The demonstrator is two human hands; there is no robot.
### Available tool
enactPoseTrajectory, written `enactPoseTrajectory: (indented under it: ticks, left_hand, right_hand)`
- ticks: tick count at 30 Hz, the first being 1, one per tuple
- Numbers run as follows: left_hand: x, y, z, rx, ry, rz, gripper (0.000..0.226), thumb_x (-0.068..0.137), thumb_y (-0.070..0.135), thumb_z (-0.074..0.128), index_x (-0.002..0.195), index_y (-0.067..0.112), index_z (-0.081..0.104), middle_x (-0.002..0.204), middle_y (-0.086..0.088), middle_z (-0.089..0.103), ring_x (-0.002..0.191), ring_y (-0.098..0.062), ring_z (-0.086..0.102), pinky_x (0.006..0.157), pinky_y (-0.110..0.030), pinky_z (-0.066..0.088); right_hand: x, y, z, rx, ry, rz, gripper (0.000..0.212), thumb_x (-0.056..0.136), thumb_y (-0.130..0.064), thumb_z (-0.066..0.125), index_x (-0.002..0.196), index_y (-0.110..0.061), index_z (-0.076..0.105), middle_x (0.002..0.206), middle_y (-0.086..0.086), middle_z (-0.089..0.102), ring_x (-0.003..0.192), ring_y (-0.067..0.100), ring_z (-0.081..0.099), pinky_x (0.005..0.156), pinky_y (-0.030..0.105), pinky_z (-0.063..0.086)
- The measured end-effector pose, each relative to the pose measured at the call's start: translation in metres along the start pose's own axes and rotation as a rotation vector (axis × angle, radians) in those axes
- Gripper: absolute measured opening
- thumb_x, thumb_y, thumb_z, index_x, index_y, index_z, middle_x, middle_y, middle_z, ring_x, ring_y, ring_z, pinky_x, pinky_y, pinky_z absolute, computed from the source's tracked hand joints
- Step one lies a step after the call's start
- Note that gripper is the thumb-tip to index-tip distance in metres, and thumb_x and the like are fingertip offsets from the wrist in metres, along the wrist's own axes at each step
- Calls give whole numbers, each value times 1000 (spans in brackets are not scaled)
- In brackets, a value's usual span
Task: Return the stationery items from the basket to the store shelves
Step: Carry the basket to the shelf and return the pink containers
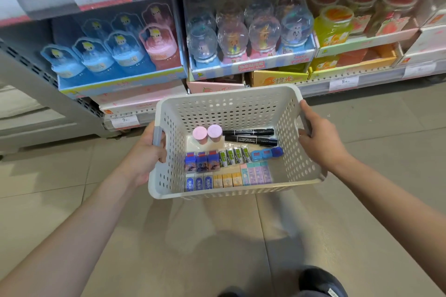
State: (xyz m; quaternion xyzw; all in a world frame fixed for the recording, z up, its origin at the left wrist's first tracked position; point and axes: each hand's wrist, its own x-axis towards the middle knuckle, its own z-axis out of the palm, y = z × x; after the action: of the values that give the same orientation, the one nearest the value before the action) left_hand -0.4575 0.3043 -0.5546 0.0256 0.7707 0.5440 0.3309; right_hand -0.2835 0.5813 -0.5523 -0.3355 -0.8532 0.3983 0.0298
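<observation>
Head view: left hand and right hand grip the white basket by its sides; between their fingers, markers and erasers lie unshelved (task seemingly barely begun).

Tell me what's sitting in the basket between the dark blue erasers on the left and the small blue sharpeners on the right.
In the head view, four green-and-white erasers stand in a row between the dark blue erasers and the blue sharpeners.

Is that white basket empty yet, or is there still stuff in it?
Still stocked. The basket holds two black markers, two pink tubs and rows of small erasers across its bottom.
</observation>
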Motion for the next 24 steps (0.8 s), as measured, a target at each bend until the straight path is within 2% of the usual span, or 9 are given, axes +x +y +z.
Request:
enactPoseTrajectory:
  ticks: [5, 9, 11, 15, 19, 21, 23, 24]
  left_hand:
    - [-35, 46, -9, -51, 13, -12, 82, 66, -30, 26, 120, 28, 48, 103, -2, 64, 99, -25, 58, 75, -37, 47]
    - [-68, 89, -18, -82, -2, -11, 84, 64, -30, 24, 124, 24, 47, 104, -5, 62, 100, -27, 57, 74, -37, 45]
    - [-86, 113, -25, -87, 2, -9, 86, 63, -29, 23, 125, 25, 47, 100, -4, 61, 95, -26, 57, 73, -36, 45]
    - [-128, 166, -38, -75, 4, -4, 85, 62, -28, 25, 121, 29, 49, 103, -6, 59, 98, -28, 55, 74, -37, 45]
    - [-178, 226, -50, -87, 40, -7, 83, 63, -29, 25, 122, 24, 48, 86, 0, 56, 86, -21, 54, 66, -32, 43]
    - [-204, 255, -57, -82, 30, -10, 81, 63, -29, 25, 120, 23, 49, 83, 1, 56, 86, -23, 55, 67, -32, 44]
    - [-227, 285, -64, -79, 32, -12, 80, 62, -27, 29, 121, 24, 50, 79, 6, 62, 82, -24, 56, 65, -31, 43]
    - [-239, 301, -67, -78, 35, -4, 78, 60, -24, 32, 120, 23, 50, 71, 10, 61, 76, -22, 56, 63, -30, 42]
  right_hand:
    - [-19, -36, -40, -6, -7, -25, 70, 89, 8, 46, 149, -16, 21, 93, 10, 54, 71, 18, 44, 57, 16, 27]
    - [-37, -73, -80, 4, 6, -40, 68, 87, 9, 47, 148, -12, 25, 127, 15, 57, 105, 25, 53, 69, 8, 26]
    - [-44, -93, -100, -12, 6, -41, 68, 86, 8, 47, 148, -12, 25, 131, 15, 55, 116, 28, 51, 73, 9, 27]
    - [-64, -138, -143, -33, 9, -55, 70, 84, 9, 47, 148, -12, 25, 126, 18, 57, 115, 31, 52, 80, 15, 32]
    - [-92, -189, -193, -43, 1, -57, 71, 85, 9, 46, 149, -12, 23, 132, 16, 54, 119, 30, 50, 83, 18, 33]
    - [-108, -213, -220, -35, -10, -52, 71, 85, 10, 45, 149, -12, 23, 127, 14, 57, 114, 30, 52, 80, 18, 34]
    - [-123, -238, -247, -33, -23, -45, 72, 85, 10, 44, 149, -13, 22, 100, 7, 63, 96, 28, 53, 74, 23, 35]
    - [-129, -250, -260, -39, -25, -45, 72, 85, 10, 44, 149, -14, 22, 88, 0, 60, 87, 24, 50, 68, 21, 33]
